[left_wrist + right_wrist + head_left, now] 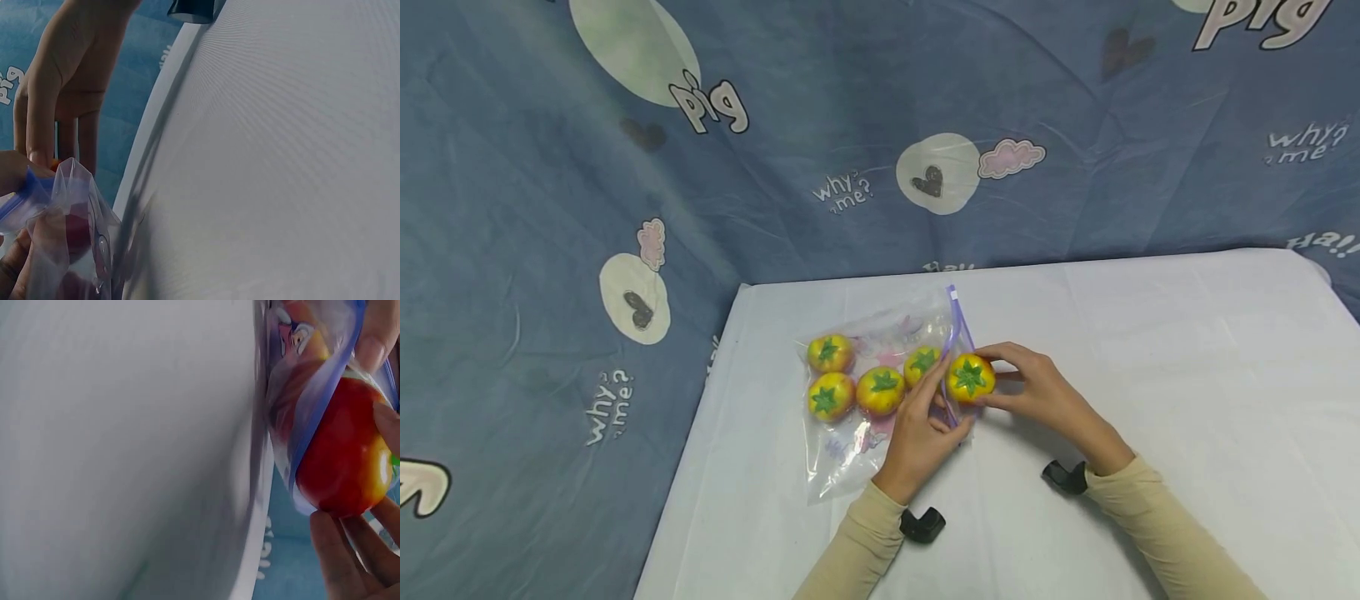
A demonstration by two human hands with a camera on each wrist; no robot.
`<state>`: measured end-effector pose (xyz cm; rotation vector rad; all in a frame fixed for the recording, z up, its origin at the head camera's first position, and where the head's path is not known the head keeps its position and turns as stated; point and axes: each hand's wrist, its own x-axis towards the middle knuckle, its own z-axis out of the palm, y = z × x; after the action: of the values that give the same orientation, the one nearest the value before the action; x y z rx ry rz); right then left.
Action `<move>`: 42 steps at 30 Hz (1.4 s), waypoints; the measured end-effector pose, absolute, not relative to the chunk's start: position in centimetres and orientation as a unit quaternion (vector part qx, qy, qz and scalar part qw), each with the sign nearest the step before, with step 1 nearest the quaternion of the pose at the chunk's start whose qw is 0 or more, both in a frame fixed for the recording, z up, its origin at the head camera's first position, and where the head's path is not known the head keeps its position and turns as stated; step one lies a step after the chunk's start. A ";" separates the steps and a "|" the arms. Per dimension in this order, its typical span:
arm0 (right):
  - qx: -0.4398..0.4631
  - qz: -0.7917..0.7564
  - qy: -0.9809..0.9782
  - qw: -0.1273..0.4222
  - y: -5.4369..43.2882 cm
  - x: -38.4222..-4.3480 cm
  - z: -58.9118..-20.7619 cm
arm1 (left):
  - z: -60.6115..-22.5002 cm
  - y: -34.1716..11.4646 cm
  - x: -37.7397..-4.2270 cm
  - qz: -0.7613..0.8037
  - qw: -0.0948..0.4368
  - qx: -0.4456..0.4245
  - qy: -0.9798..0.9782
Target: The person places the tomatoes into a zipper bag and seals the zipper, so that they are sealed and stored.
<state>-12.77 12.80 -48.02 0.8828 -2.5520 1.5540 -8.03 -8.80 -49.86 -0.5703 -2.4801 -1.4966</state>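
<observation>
Yellow-red fruit point(971, 377) sat at the clear bag's point(835, 475) mouth, right hand point(1048, 392) pinching it, thumb opposite fingers; left hand point(917, 442) pinched the purple zip edge point(956, 312). Four similar fruits point(880, 391) lay inside; this fifth seemed not fully in, zip unsealed.

Reads "pig" point(709, 104) and "why? me?" point(844, 192) more than once across the patterned blue cloth point(820, 100), plus (ending hard to make out) a word starting "Ha" point(1324, 242).

Long beige sleeves point(1165, 525), plain, close-fitting, lightly creased; small black wrist cameras point(922, 526), curved, one per side
</observation>
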 end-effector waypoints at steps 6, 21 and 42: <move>0.286 0.506 -0.814 0.004 11.9 -12.9 -48.2 | -49.8 -8.8 -8.1 -0.502 0.096 -0.190 -0.838; 0.279 0.502 -0.818 -0.019 11.3 -13.8 -48.3 | -49.8 -8.6 -8.0 -0.507 0.087 -0.190 -0.836; 0.297 0.475 -0.828 -0.020 11.1 -14.7 -48.4 | -49.6 -8.5 -7.8 -0.508 0.083 -0.190 -0.836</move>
<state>-14.67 11.13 -48.41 0.9462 -2.6355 1.5112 -7.80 -8.51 -49.61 -0.5669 -2.4969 -1.5154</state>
